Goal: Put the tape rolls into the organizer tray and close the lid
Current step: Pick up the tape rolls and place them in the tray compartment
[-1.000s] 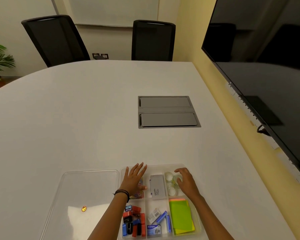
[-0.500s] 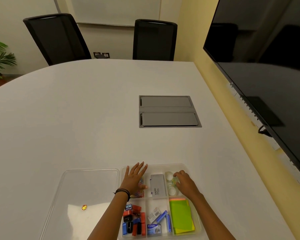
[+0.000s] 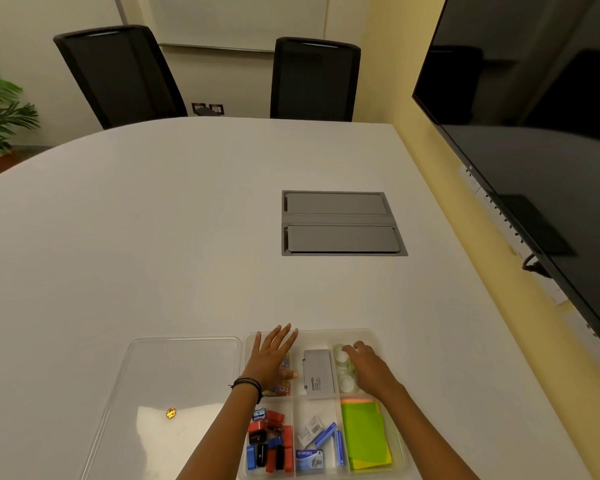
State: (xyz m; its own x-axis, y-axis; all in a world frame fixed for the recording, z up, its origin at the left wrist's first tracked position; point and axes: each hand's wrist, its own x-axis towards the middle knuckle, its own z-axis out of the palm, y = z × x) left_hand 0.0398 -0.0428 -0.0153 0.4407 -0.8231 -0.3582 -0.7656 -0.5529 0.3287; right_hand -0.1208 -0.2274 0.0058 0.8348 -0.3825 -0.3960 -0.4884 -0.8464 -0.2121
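Note:
A clear organizer tray with several compartments lies at the table's near edge. Its back right compartment holds a few clear tape rolls. My right hand is in that compartment, fingers curled over a greenish roll that is mostly hidden beneath them. My left hand lies flat on the back left compartment with its fingers spread, holding nothing. The clear lid lies flat on the table just left of the tray.
Other compartments hold a grey box, green and yellow sticky notes, staple boxes and red, blue and black small items. A grey hatch sits mid-table. A large screen hangs on the right; a chair stands behind.
My right hand has shifted slightly down into the tape compartment, fingers settling over the rolls. My left hand stays flat on the tray.

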